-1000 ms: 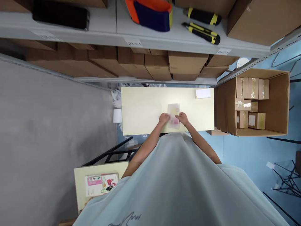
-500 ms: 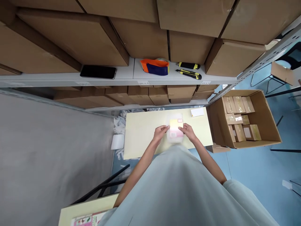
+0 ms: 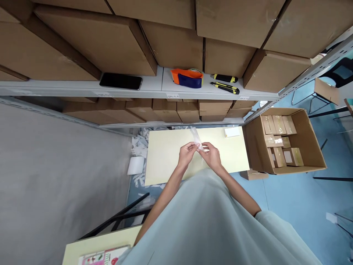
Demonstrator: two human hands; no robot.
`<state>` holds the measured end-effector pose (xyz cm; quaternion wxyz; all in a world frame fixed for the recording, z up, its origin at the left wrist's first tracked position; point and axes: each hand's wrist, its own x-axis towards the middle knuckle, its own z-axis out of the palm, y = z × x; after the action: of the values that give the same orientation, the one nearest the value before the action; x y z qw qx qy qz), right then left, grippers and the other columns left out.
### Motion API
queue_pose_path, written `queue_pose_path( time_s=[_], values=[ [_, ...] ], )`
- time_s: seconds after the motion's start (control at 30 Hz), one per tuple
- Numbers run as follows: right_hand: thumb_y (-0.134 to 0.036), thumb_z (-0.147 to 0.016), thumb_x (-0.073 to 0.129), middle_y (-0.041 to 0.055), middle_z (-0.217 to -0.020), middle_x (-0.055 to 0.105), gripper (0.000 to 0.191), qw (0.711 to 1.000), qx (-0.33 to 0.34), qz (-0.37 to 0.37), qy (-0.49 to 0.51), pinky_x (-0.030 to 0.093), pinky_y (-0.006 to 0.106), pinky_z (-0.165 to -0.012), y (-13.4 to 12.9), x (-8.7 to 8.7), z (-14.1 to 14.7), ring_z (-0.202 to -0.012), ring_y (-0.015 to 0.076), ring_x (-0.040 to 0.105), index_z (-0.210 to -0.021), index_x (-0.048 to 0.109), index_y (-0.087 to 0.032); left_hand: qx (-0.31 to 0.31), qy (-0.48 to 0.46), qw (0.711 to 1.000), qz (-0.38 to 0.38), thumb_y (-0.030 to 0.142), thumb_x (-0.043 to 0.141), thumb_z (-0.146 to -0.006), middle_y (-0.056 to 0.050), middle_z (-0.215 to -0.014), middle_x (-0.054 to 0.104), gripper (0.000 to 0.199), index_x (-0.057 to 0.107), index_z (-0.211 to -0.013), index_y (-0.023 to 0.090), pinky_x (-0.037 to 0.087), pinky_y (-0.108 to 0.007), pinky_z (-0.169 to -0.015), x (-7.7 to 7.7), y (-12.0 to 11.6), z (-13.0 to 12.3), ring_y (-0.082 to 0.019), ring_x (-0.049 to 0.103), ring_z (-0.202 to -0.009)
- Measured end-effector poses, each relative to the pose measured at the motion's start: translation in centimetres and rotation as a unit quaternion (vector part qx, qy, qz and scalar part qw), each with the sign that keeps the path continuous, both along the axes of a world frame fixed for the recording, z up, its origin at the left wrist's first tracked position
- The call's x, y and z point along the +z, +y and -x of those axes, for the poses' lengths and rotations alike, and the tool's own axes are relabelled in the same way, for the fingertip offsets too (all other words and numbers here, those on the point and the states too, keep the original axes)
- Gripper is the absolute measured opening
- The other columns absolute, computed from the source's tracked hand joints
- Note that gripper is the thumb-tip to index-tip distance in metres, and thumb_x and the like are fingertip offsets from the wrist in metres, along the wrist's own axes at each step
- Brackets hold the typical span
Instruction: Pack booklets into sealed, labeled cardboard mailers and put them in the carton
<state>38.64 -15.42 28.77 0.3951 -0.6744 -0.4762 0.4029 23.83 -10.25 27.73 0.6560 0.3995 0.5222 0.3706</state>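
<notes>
Over the pale yellow table (image 3: 168,158), a translucent plastic pouch (image 3: 195,134) is turned edge-on, so its printed side is hidden. My left hand (image 3: 186,154) pinches it from the left with thumb and fingertips. My right hand (image 3: 211,154) grips the same pouch from the right, fingers closed and almost touching the left ones. Part of the pouch sticks up beyond my fingers. Right of my hands, a small white card or box (image 3: 232,132) lies at the table's far edge.
Above the table, a shelf (image 3: 154,84) holds cardboard boxes, a phone (image 3: 120,81), an orange-and-blue tape dispenser (image 3: 187,78) and two yellow-black cutters (image 3: 225,87). An open carton (image 3: 311,143) with small boxes stands at right. White scraps (image 3: 139,147) and a white roll (image 3: 135,165) lie at left.
The pouch has turned from its flat, pink-and-yellow printed side to edge-on. My hands have come closer together, the right one moving left. The view has shifted slightly.
</notes>
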Motion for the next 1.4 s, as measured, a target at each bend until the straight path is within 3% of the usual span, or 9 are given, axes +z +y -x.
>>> queue_pose_path(
  time_s=[0.13, 0.27, 0.33, 0.5, 0.7, 0.87, 1.07, 1.27, 1.4],
  values=[
    [-0.039, -0.091, 0.074, 0.0011, -0.099, 0.08, 0.015, 0.999, -0.026, 0.024, 0.014, 0.063, 0.033, -0.069, 0.1, -0.3, 0.1, -0.089, 0.0252, 0.082, -0.099, 0.068, -0.028, -0.039, -0.002, 0.999, -0.023, 0.066, 0.089, -0.074, -0.008, -0.094, 0.079, 0.049, 0.082, -0.088, 0.02, 0.058, -0.038, -0.091, 0.4, -0.6, 0.2, -0.026, 0.073, -0.095],
    [-0.042, -0.081, 0.074, 0.0026, -0.096, 0.078, 0.023, 0.995, -0.065, 0.032, 0.065, 0.058, 0.03, -0.062, 0.0, -1.1, -0.5, -0.079, 0.0235, 0.08, -0.093, 0.064, -0.025, -0.037, -0.02, 0.999, -0.028, 0.066, 0.09, -0.072, -0.009, -0.108, 0.077, 0.055, 0.081, -0.102, 0.019, 0.059, -0.038, -0.091, 0.3, -1.1, 0.6, -0.025, 0.073, -0.099],
    [-0.047, -0.077, 0.076, 0.0043, -0.095, 0.078, 0.029, 0.99, -0.079, 0.032, 0.114, 0.058, 0.031, -0.062, -0.1, -1.1, -1.0, -0.075, 0.0224, 0.077, -0.09, 0.063, -0.024, -0.016, -0.039, 0.999, -0.02, 0.066, 0.09, -0.074, -0.009, -0.105, 0.076, 0.059, 0.077, -0.108, 0.019, 0.059, -0.039, -0.093, 0.6, -1.3, 1.2, -0.025, 0.073, -0.097],
    [-0.052, -0.071, 0.085, 0.0057, -0.093, 0.078, 0.04, 0.975, -0.085, 0.051, 0.199, 0.059, 0.032, -0.066, -0.7, 0.8, -2.3, -0.077, 0.0224, 0.074, -0.09, 0.063, -0.024, 0.008, -0.041, 0.999, -0.017, 0.066, 0.081, -0.083, -0.005, -0.083, 0.069, 0.048, 0.07, -0.087, 0.02, 0.057, -0.04, -0.093, 2.5, -1.4, 3.5, -0.022, 0.068, -0.084],
    [-0.052, -0.076, 0.085, 0.0055, -0.096, 0.079, 0.039, 0.971, -0.06, 0.059, 0.222, 0.057, 0.032, -0.068, -1.6, 3.4, -2.3, -0.079, 0.0206, 0.071, -0.093, 0.065, -0.023, 0.002, -0.079, 0.997, -0.021, 0.053, 0.08, -0.084, -0.003, -0.079, 0.064, 0.034, 0.068, -0.079, 0.021, 0.056, -0.038, -0.089, 4.9, -1.5, 4.9, -0.021, 0.063, -0.079],
    [-0.049, -0.08, 0.083, 0.0052, -0.096, 0.078, 0.034, 0.97, -0.036, 0.058, 0.233, 0.055, 0.032, -0.069, -1.7, 4.7, -1.4, -0.078, 0.0198, 0.069, -0.094, 0.067, -0.023, 0.001, -0.102, 0.994, -0.037, 0.045, 0.076, -0.088, -0.002, -0.075, 0.06, 0.03, 0.065, -0.074, 0.022, 0.054, -0.036, -0.081, 5.7, -1.7, 5.7, -0.019, 0.06, -0.074],
    [-0.051, -0.079, 0.082, 0.0035, -0.091, 0.076, 0.035, 0.967, -0.026, 0.064, 0.247, 0.055, 0.03, -0.071, -1.8, 5.4, 0.1, -0.08, 0.0198, 0.068, -0.095, 0.067, -0.024, 0.001, -0.087, 0.995, -0.05, 0.054, 0.079, -0.085, -0.003, -0.071, 0.058, 0.038, 0.062, -0.07, 0.023, 0.053, -0.036, -0.076, 6.5, -1.9, 7.3, -0.02, 0.058, -0.071],
    [-0.053, -0.075, 0.085, 0.0007, -0.082, 0.072, 0.038, 0.962, -0.043, 0.06, 0.261, 0.056, 0.028, -0.067, -2.2, 6.0, 1.8, -0.074, 0.0181, 0.065, -0.092, 0.066, -0.024, -0.011, -0.099, 0.994, -0.045, 0.058, 0.08, -0.084, -0.004, -0.077, 0.06, 0.04, 0.064, -0.074, 0.023, 0.054, -0.037, -0.079, 6.3, -1.8, 9.2, -0.021, 0.059, -0.076],
    [-0.056, -0.077, 0.086, 0.0001, -0.081, 0.071, 0.04, 0.962, -0.042, 0.048, 0.267, 0.057, 0.029, -0.067, -2.6, 6.2, 3.1, -0.074, 0.0179, 0.065, -0.091, 0.066, -0.025, -0.01, -0.09, 0.995, -0.036, 0.053, 0.086, -0.079, -0.006, -0.094, 0.071, 0.04, 0.075, -0.102, 0.023, 0.057, -0.037, -0.088, 5.2, -1.7, 10.6, -0.023, 0.067, -0.088]
  ],
)
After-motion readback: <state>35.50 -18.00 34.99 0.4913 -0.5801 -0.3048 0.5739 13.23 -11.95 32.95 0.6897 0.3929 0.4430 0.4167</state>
